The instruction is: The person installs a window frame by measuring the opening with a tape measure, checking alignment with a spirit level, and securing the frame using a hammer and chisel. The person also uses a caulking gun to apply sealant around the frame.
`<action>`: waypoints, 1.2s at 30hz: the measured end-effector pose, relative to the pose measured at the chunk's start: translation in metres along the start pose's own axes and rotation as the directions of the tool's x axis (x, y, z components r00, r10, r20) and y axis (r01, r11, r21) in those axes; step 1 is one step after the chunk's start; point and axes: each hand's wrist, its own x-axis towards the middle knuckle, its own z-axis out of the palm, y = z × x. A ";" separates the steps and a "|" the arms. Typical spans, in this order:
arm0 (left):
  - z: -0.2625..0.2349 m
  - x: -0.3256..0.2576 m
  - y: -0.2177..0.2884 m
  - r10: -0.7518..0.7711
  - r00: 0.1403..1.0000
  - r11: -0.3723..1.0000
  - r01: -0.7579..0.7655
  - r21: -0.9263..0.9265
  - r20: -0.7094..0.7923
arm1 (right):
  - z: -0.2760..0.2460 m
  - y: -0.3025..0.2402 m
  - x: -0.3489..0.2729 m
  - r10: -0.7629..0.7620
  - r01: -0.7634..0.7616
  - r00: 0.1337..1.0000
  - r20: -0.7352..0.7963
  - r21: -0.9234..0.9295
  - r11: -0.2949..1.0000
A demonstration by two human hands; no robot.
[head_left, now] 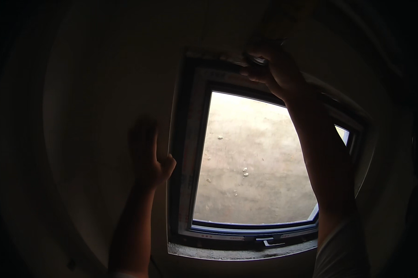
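Note:
A window with a dark frame (pixel 183 153) is set in a dim wall, and its pane (pixel 250 162) is bright. My left hand (pixel 146 155) rests on or close to the wall left of the frame, its fingers stretched upward and the thumb toward the frame's edge. Raised to the frame's top edge, my right hand (pixel 271 69) has its fingers curled round something with a small shiny spot (pixel 259 60); the rest of it is lost in darkness. My right forearm crosses in front of the pane and hides part of its right side.
A small light handle (pixel 268 241) sits on the lower frame. Below runs a pale, rough sill (pixel 241 253). The surrounding wall (pixel 93 116) is very dark. Through the pane shows a beige surface with several whitish spots.

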 end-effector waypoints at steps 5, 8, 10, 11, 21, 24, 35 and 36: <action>-0.004 0.001 0.001 -0.012 1.000 1.000 0.011 0.005 0.012 | -0.002 0.002 0.004 -0.011 0.011 1.000 0.001 0.077 0.997; 0.001 -0.003 0.004 -0.018 1.000 1.000 0.018 -0.015 0.006 | -0.010 0.001 0.001 -0.002 0.000 1.000 0.021 0.079 0.997; 0.003 -0.005 0.000 -0.011 1.000 1.000 0.010 -0.015 -0.004 | -0.011 0.001 -0.001 -0.005 0.002 0.999 0.032 0.075 0.997; 0.002 -0.005 0.000 -0.008 1.000 1.000 0.008 -0.009 -0.009 | -0.010 0.000 -0.003 -0.007 0.004 1.000 0.030 0.069 0.998; -0.001 -0.001 0.001 -0.001 1.000 1.000 0.001 -0.006 -0.010 | -0.020 0.000 -0.012 -0.038 0.037 0.999 0.013 0.049 0.998; -0.003 0.000 0.004 -0.014 1.000 1.000 0.014 0.006 0.005 | -0.025 -0.003 -0.012 -0.037 0.035 0.998 0.041 0.041 0.999; 0.001 -0.005 0.002 -0.025 1.000 1.000 0.025 0.012 0.000 | -0.037 -0.006 -0.025 -0.053 0.052 0.997 -0.049 -0.027 0.998; 0.001 -0.004 0.002 -0.029 1.000 1.000 0.029 0.005 0.001 | -0.039 -0.007 -0.026 -0.052 0.049 0.997 -0.057 -0.041 0.998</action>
